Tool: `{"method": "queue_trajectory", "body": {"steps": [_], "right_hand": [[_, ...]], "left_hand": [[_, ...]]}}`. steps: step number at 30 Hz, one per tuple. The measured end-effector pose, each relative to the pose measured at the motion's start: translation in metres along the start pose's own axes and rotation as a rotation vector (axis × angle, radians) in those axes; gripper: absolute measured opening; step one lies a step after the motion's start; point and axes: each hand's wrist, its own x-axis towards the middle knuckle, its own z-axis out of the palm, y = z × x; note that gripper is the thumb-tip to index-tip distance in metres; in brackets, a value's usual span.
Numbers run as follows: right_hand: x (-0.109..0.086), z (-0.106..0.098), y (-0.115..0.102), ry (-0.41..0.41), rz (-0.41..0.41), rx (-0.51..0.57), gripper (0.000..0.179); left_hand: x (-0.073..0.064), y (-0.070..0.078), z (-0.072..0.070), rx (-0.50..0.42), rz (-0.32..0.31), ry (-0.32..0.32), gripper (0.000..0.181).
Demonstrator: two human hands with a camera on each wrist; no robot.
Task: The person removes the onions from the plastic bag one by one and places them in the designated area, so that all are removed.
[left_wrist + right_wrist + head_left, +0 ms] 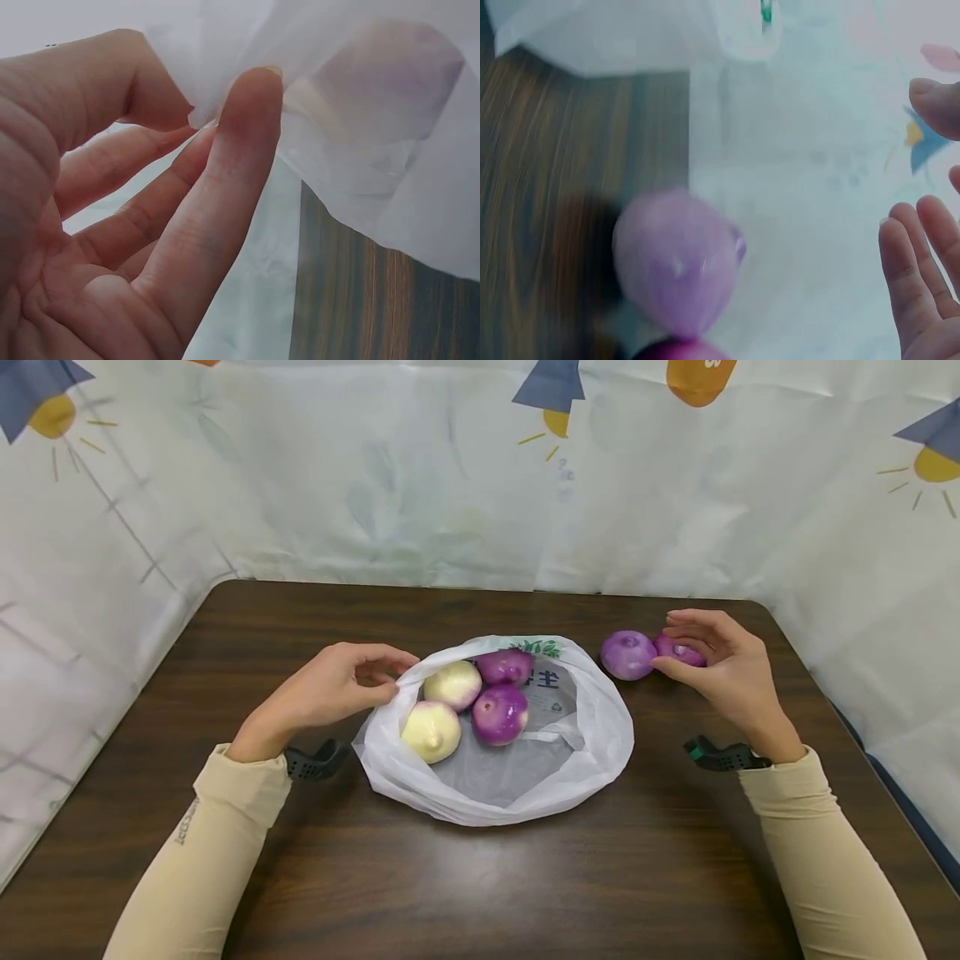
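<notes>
A white plastic bag (609, 727) lies with its mouth spread wide. My left hand (330, 689) pinches its left rim between thumb and fingers, with the thin plastic (217, 67) bunched there in the left wrist view. Inside the bag are two pale onions, one (453, 685) behind the other (432, 732), and two purple onions, one in front (500, 714), one at the back (506, 667). My right hand (727, 668) hovers with parted fingers around a purple onion (664, 646), partly hidden by them. A lighter purple onion (627, 655) sits against it, left side.
The dark wooden table (465, 893) has its far edge just behind the onions. A pale printed sheet (300, 477) hangs behind it and along both sides. Black bands (315, 760) circle both wrists.
</notes>
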Motion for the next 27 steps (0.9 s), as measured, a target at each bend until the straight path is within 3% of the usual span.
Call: {"method": "queue_trajectory", "body": {"steps": [10,27], "right_hand": [[0.009,0.033,-0.018,-0.094,0.018,-0.027,0.062],[0.018,0.081,-0.018,-0.252,-0.099,-0.077,0.059]], "left_hand": [[0.000,0.000,-0.001,-0.006,0.016,0.011,0.038],[-0.002,0.001,-0.001,-0.015,0.013,0.014,0.039]]}}
